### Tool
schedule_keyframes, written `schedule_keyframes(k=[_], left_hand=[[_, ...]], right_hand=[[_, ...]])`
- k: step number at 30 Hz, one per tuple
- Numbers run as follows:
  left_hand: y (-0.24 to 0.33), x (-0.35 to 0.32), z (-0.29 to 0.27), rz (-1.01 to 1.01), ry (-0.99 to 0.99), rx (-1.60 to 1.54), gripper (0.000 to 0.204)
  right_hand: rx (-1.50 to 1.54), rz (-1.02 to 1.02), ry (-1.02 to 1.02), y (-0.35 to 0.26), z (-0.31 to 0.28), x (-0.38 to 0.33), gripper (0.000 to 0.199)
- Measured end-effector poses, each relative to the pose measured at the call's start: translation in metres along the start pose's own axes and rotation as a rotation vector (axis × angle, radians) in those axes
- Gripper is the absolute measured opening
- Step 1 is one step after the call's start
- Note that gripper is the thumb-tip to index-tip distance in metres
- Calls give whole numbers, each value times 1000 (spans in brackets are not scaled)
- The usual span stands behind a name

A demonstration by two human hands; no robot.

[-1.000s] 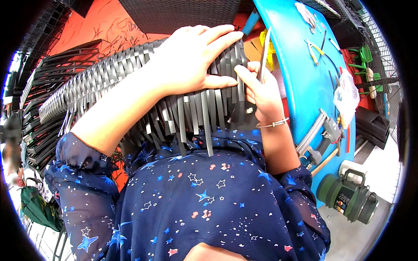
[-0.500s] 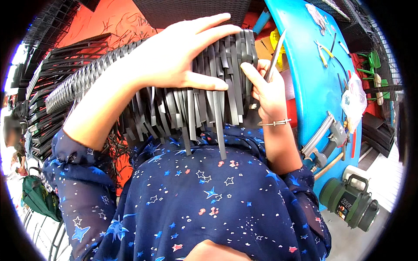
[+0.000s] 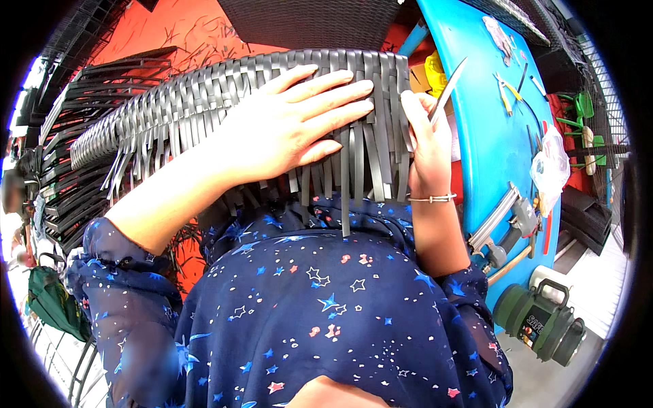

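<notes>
A long curved panel of woven black plastic strips (image 3: 204,85) lies across in front of me, its loose strip ends (image 3: 357,160) hanging toward my lap. My left hand (image 3: 289,129) rests flat on the weave near its right end, fingers spread over the strips. At the panel's right edge is my right hand (image 3: 430,153), thumb up against the weave. A slim, pointed knife (image 3: 451,83) is gripped in it, blade angled up and to the right; the handle is hidden in the palm.
A blue table (image 3: 476,129) stands to the right with pliers (image 3: 505,92), a staple-gun-like tool (image 3: 520,221) and a clear plastic bag (image 3: 549,166). Near it stands a green jug (image 3: 541,319). Stacked black frames (image 3: 75,183) are at left. Black scraps litter the red floor covering (image 3: 156,34).
My left hand has come down from a raised, arched pose to lie flat on the strips. The panel's top edge now shows, and its loose ends hang straighter. The knife stays in my right hand.
</notes>
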State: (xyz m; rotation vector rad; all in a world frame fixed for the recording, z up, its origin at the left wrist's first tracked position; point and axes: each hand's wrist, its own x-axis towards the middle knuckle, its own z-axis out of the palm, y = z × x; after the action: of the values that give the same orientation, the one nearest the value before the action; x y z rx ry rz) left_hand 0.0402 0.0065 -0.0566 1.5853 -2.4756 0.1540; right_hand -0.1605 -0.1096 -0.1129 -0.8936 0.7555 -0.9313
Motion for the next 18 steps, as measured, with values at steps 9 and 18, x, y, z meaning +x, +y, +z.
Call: schedule_keyframes(k=[9,18], left_hand=[[21,-18,5,-26,18,-48,76],[26,-27,13,26,-27,-82,72]], right_hand=[[-216,-84,7,10,7,-2,56],[-204,-134,-116,5,-4,1,53]])
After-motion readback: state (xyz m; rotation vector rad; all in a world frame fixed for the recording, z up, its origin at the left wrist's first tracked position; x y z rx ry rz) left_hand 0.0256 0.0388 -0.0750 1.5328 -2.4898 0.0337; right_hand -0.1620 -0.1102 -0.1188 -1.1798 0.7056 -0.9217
